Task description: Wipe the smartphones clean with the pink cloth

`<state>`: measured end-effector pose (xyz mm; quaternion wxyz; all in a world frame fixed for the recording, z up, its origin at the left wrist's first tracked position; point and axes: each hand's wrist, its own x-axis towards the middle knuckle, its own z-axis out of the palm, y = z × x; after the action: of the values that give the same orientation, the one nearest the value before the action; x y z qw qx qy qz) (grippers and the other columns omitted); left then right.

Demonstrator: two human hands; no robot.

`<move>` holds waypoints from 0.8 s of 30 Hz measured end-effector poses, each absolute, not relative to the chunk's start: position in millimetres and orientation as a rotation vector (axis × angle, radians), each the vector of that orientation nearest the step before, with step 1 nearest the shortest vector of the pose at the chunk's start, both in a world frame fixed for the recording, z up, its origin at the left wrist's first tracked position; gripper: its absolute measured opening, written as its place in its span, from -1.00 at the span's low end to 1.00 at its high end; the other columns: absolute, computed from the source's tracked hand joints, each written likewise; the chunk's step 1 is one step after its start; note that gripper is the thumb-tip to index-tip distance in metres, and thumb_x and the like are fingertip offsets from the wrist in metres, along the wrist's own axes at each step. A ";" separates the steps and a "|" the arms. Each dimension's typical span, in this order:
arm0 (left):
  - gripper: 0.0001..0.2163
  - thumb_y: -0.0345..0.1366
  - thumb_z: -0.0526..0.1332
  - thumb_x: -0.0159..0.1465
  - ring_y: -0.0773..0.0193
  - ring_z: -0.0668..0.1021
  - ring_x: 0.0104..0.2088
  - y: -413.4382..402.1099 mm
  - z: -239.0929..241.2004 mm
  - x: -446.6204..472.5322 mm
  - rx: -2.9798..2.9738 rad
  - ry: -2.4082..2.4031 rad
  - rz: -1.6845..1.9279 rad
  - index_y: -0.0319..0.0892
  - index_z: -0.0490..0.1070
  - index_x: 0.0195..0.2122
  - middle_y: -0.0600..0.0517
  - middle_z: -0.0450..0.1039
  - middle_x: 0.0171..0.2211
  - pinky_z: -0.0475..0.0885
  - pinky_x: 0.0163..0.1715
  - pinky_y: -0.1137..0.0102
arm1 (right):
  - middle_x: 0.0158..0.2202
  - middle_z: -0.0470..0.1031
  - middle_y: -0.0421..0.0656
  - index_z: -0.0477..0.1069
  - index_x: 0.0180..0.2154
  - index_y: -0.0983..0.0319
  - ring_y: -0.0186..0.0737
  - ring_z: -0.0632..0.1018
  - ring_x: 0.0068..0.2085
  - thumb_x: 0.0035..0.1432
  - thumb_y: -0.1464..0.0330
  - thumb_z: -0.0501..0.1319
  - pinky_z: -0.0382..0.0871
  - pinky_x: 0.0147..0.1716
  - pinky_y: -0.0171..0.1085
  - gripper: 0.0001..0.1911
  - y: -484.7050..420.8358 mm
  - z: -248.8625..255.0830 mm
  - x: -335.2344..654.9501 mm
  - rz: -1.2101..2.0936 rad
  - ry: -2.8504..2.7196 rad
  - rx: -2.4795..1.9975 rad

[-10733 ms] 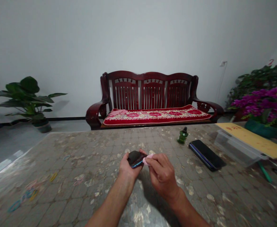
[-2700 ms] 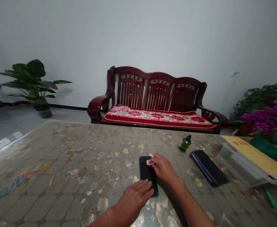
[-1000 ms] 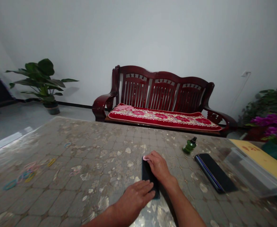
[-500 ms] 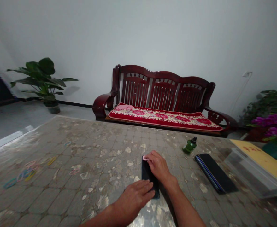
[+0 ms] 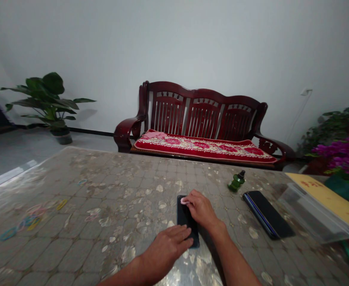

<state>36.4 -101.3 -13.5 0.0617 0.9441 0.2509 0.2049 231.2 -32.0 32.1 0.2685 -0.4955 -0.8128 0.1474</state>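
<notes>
A black phone (image 5: 185,219) lies flat on the patterned table (image 5: 109,198) in front of me. My left hand (image 5: 165,249) rests flat on the phone's near end, fingers stretched out and pressing it down. My right hand (image 5: 200,209) sits on the far end of the phone, fingers pinched on a small pink cloth (image 5: 184,201) pressed against the screen.
A second black phone (image 5: 266,219) lies to the right, with a small green bottle (image 5: 236,182) behind it. A clear plastic box (image 5: 314,214) with a yellow envelope (image 5: 329,198) stands at far right. Coloured rubber bands (image 5: 28,222) are scattered at left. A wooden bench (image 5: 198,127) stands beyond.
Over ten seconds the phone went from held in the air to lying on the table. In the last second both hands stay put; only the view has shifted slightly.
</notes>
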 end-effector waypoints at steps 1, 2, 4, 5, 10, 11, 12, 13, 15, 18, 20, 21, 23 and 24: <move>-0.70 -0.43 0.16 0.37 0.11 0.53 0.12 -101.3 -13.1 36.2 2.855 0.759 0.616 -0.09 0.42 0.11 -0.06 0.49 0.13 0.41 0.15 0.23 | -0.31 0.48 -0.16 0.59 -0.22 0.16 -0.25 0.50 -0.24 0.21 0.55 0.16 0.33 -0.22 -0.33 -0.73 -30.9 30.7 232.0 0.364 -2.171 -1.345; -0.69 -0.44 0.15 0.36 0.12 0.52 0.13 -101.4 -12.8 36.1 2.854 0.761 0.616 -0.09 0.41 0.11 -0.06 0.49 0.13 0.41 0.16 0.23 | -0.31 0.48 -0.16 0.58 -0.22 0.16 -0.25 0.49 -0.23 0.23 0.53 0.15 0.33 -0.21 -0.33 -0.74 -30.0 29.5 233.0 0.346 -2.163 -1.344; -0.67 -0.45 0.14 0.36 0.13 0.51 0.14 -101.7 -12.8 36.2 2.845 0.767 0.617 -0.07 0.40 0.13 -0.04 0.49 0.13 0.41 0.16 0.24 | -0.32 0.47 -0.17 0.57 -0.23 0.16 -0.25 0.49 -0.24 0.24 0.53 0.15 0.33 -0.21 -0.33 -0.75 -29.6 28.3 234.8 0.343 -2.170 -1.331; -0.66 -0.46 0.13 0.36 0.13 0.51 0.14 -101.8 -12.7 36.4 2.843 0.768 0.615 -0.07 0.40 0.13 -0.04 0.49 0.13 0.41 0.16 0.23 | -0.33 0.47 -0.17 0.57 -0.24 0.16 -0.26 0.49 -0.25 0.23 0.53 0.15 0.33 -0.23 -0.34 -0.75 -30.4 28.3 235.5 0.353 -2.177 -1.327; -0.68 -0.47 0.11 0.36 0.14 0.52 0.13 -102.0 -10.0 37.1 2.842 0.758 0.623 -0.09 0.43 0.10 -0.04 0.52 0.09 0.40 0.16 0.24 | -0.39 0.43 -0.21 0.55 -0.36 0.18 -0.29 0.47 -0.31 0.10 0.59 0.16 0.29 -0.28 -0.36 -0.75 -43.3 26.1 237.4 0.416 -2.218 -1.248; -0.68 -0.46 0.11 0.37 0.14 0.52 0.13 -101.9 -9.3 37.0 2.842 0.755 0.628 -0.09 0.43 0.10 -0.04 0.53 0.08 0.40 0.16 0.25 | -0.40 0.43 -0.21 0.54 -0.36 0.18 -0.29 0.47 -0.31 0.09 0.59 0.16 0.29 -0.28 -0.36 -0.75 -45.9 24.1 237.7 0.412 -2.211 -1.229; -0.69 -0.45 0.11 0.37 0.15 0.52 0.13 -101.7 -9.0 36.8 2.842 0.753 0.630 -0.09 0.43 0.10 -0.05 0.53 0.08 0.40 0.17 0.26 | -0.40 0.42 -0.21 0.54 -0.35 0.18 -0.28 0.47 -0.31 0.10 0.59 0.16 0.29 -0.28 -0.35 -0.75 -47.7 21.6 238.1 0.393 -2.196 -1.219; -0.69 -0.44 0.12 0.37 0.14 0.51 0.14 -101.5 -9.0 36.5 2.844 0.752 0.626 -0.09 0.43 0.10 -0.05 0.52 0.08 0.39 0.17 0.25 | -0.40 0.42 -0.20 0.54 -0.33 0.18 -0.28 0.47 -0.31 0.12 0.58 0.15 0.30 -0.27 -0.35 -0.74 -48.4 18.8 238.7 0.364 -2.179 -1.217; -0.69 -0.44 0.13 0.37 0.12 0.51 0.14 -100.6 -10.4 35.9 2.854 0.762 0.610 -0.09 0.42 0.10 -0.06 0.50 0.11 0.40 0.16 0.23 | -0.36 0.42 -0.17 0.54 -0.26 0.17 -0.25 0.47 -0.28 0.17 0.56 0.13 0.31 -0.24 -0.33 -0.74 -46.5 12.9 240.4 0.290 -2.143 -1.236; -0.68 -0.45 0.13 0.36 0.09 0.53 0.12 -98.7 -13.5 35.3 2.871 0.778 0.590 -0.10 0.42 0.11 -0.08 0.48 0.14 0.43 0.14 0.19 | -0.30 0.44 -0.14 0.54 -0.18 0.15 -0.22 0.47 -0.21 0.24 0.52 0.11 0.32 -0.18 -0.31 -0.73 -38.8 6.9 244.3 0.203 -2.085 -1.298; -0.70 -0.44 0.12 0.38 0.09 0.54 0.11 -97.6 -13.8 35.1 2.864 0.776 0.605 -0.11 0.42 0.11 -0.08 0.48 0.13 0.44 0.13 0.19 | -0.29 0.45 -0.13 0.53 -0.15 0.14 -0.21 0.47 -0.20 0.26 0.50 0.11 0.32 -0.17 -0.30 -0.74 -35.4 6.6 247.1 0.192 -2.073 -1.308; -0.71 -0.43 0.12 0.39 0.10 0.54 0.11 -97.1 -13.1 35.0 2.856 0.773 0.622 -0.11 0.43 0.10 -0.07 0.49 0.12 0.44 0.13 0.20 | -0.30 0.44 -0.13 0.54 -0.16 0.14 -0.21 0.47 -0.21 0.26 0.49 0.11 0.31 -0.18 -0.31 -0.74 -35.3 7.5 248.3 0.198 -2.082 -1.293; -0.74 -0.40 0.12 0.40 0.12 0.55 0.10 -96.7 -9.8 34.9 2.839 0.773 0.659 -0.11 0.45 0.07 -0.06 0.52 0.10 0.44 0.13 0.21 | -0.34 0.43 -0.15 0.54 -0.22 0.15 -0.23 0.46 -0.25 0.22 0.51 0.12 0.30 -0.22 -0.32 -0.75 -38.3 10.6 249.9 0.224 -2.117 -1.251; -0.75 -0.39 0.12 0.41 0.13 0.55 0.09 -96.7 -7.5 34.8 2.827 0.777 0.673 -0.10 0.47 0.05 -0.05 0.53 0.08 0.43 0.14 0.22 | -0.37 0.41 -0.17 0.54 -0.28 0.16 -0.24 0.46 -0.28 0.17 0.53 0.13 0.29 -0.25 -0.33 -0.76 -40.7 12.3 250.2 0.241 -2.137 -1.236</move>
<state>34.8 -96.7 -7.5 0.0667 0.9378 0.2576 0.2231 250.2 -40.7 12.3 0.3247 -0.4712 -0.8149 0.0917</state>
